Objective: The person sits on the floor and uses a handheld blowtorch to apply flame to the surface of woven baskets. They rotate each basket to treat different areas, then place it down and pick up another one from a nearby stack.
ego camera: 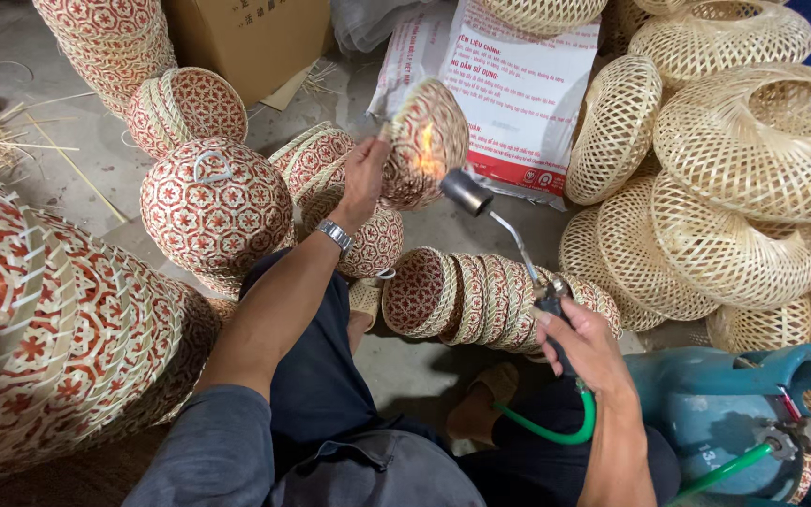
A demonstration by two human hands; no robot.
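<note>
We are singeing a small red-patterned woven basket, left hand clamped on its rim, right hand closed round the gas torch; turning the basket seems due next.

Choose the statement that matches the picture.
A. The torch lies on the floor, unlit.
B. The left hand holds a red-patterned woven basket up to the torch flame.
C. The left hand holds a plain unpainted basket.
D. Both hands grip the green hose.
B: the left hand lifts a red-patterned basket where the flame of the gas torch, gripped by the right hand, licks it.
</note>
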